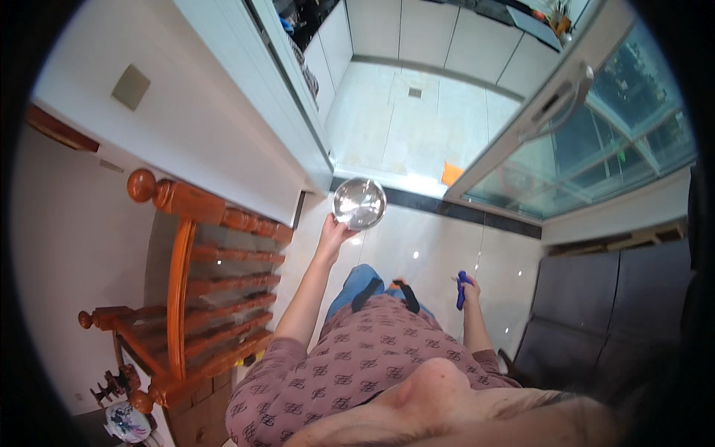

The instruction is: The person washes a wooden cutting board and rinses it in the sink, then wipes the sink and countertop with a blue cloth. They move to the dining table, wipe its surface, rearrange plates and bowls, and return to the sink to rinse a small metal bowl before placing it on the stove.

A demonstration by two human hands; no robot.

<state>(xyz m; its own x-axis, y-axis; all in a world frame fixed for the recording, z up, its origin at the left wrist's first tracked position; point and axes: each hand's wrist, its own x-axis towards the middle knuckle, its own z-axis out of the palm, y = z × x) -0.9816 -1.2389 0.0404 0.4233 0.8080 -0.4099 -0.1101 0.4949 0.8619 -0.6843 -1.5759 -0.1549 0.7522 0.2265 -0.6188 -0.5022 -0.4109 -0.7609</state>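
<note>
A shiny, round stainless-steel bowl (pixel 359 204) is held out in front of me by my left hand (pixel 333 237), which grips its near rim. The bowl's inside catches bright reflections, and I see nothing in it. Down at my right side, my right hand (pixel 472 291) is closed around a slim blue-purple object (pixel 461 290). It looks like a small hand tool, but its exact kind is too small to tell. My fingers hide part of it.
Ahead, a dark threshold strip (pixel 435 204) crosses the kitchen doorway. A glass-paned door (pixel 592 139) stands open on the right. An orange item (pixel 451 174) lies by its foot. To the left rises a wooden stair railing (pixel 179 290); dark grey panelled doors (pixel 581 290) stand at right.
</note>
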